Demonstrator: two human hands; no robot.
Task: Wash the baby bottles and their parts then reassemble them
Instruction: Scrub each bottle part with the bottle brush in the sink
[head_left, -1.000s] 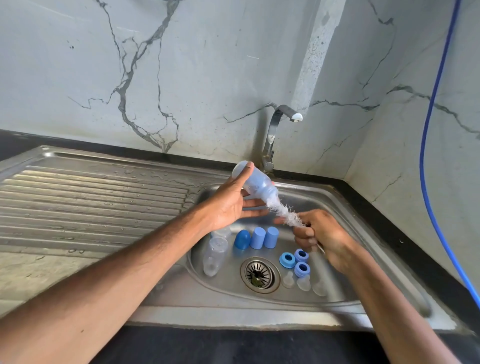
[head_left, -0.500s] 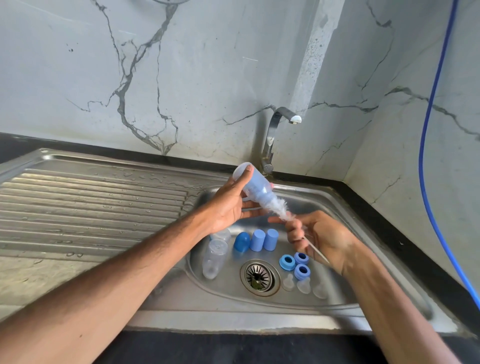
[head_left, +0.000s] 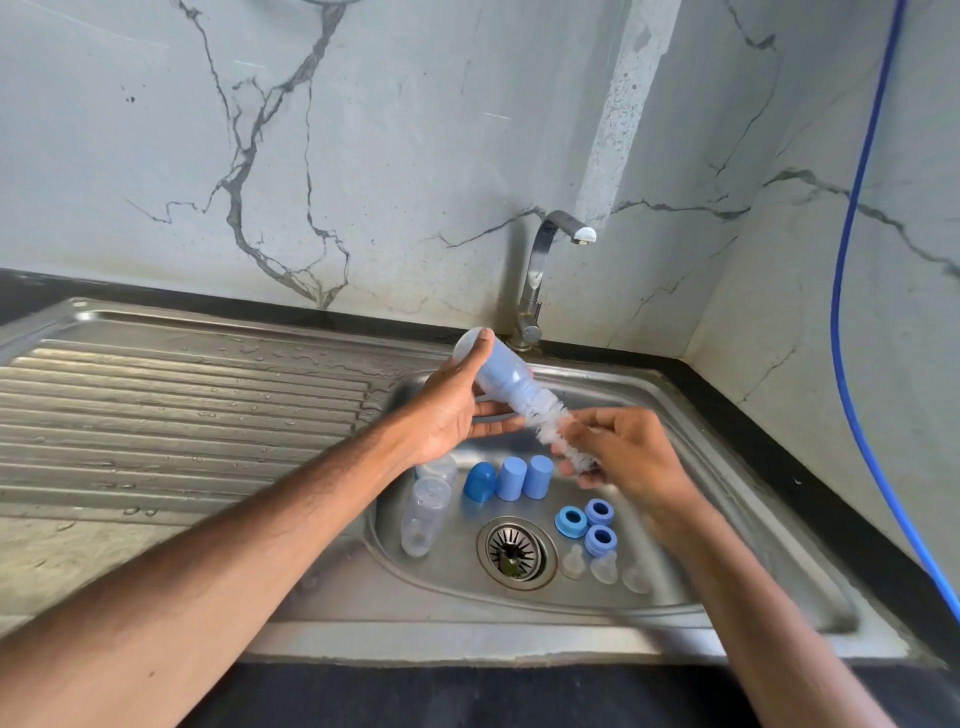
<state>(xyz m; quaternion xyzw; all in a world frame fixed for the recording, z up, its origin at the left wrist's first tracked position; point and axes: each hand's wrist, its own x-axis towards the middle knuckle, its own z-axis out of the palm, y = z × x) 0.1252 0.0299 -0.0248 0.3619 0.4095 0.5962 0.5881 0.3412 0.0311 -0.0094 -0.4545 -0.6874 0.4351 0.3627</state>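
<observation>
Crowding the sink (head_left: 753, 525): caps (head_left: 511, 478), rings (head_left: 571, 522), teats (head_left: 605, 567).

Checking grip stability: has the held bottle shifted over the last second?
No. The bottle, gripped by the left hand, keeps its base just left of the faucet, its mouth tilted down toward the brush in the right hand.

The left hand (head_left: 452, 410) holds a bottle (head_left: 498, 371) tipped over the sink (head_left: 727, 395). The right hand (head_left: 628, 457) holds a fuzzy white brush (head_left: 550, 421) poking into the bottle's mouth. Blue caps (head_left: 511, 478) and rings (head_left: 587, 522) sit in the sink.
</observation>
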